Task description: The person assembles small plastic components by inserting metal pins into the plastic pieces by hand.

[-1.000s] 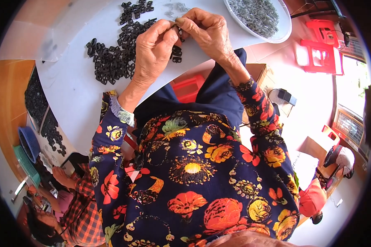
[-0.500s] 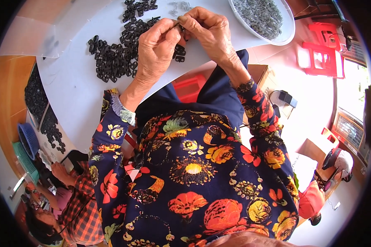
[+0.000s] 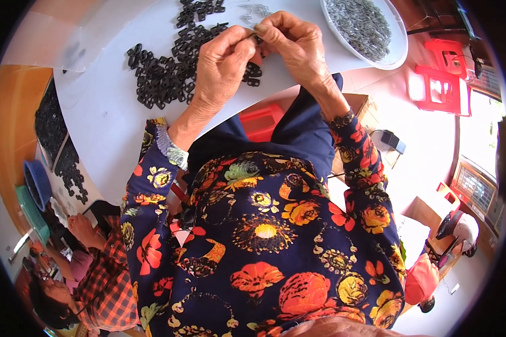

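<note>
Black parts [image 3: 163, 81] past counting, two hands [image 3: 224, 64] [image 3: 299, 48], one basin [image 3: 383, 65]

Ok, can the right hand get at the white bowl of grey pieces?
Likely yes: nothing visible blocks the right hand from the bowl, though that hand seems to pinch a small dark piece.

Hands of the wearer, two: left hand [image 3: 225, 70] and right hand [image 3: 298, 51]. Desk [image 3: 104, 132], one. Black parts [image 3: 166, 81], many dozens, overlapping and not countable singly; the number between the fingers cannot be told. White basin [image 3: 397, 56], one, with grey pieces [image 3: 358, 27] too many to count; a few more lie loose. Baskets, two: one blue basket [image 3: 37, 182], one green basket [image 3: 31, 212]. Red stools [image 3: 433, 87], at least three. Black box [image 3: 393, 141], one. Co-workers [image 3: 109, 292], at least three.
</note>
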The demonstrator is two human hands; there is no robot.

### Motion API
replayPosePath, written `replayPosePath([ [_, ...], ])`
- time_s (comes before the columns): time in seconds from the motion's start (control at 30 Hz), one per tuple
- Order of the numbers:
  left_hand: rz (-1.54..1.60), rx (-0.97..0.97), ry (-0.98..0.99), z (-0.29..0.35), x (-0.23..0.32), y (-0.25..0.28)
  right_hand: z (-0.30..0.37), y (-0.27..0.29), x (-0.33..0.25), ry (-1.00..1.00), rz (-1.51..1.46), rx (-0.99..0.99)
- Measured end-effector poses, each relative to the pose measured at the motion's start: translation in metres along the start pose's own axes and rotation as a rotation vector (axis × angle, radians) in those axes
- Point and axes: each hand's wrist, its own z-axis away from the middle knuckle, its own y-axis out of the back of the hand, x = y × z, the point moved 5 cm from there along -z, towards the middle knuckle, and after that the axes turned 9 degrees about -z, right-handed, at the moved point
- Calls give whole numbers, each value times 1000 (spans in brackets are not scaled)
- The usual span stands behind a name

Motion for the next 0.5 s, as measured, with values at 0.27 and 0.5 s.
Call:
replayPosePath([
  [0.27,54,32,-73,-2,1,-1,5,-1,-3,10,-92,76],
  [0.5,-80,18,-108,-1,11,-2,9,0,1,33,-151,65],
])
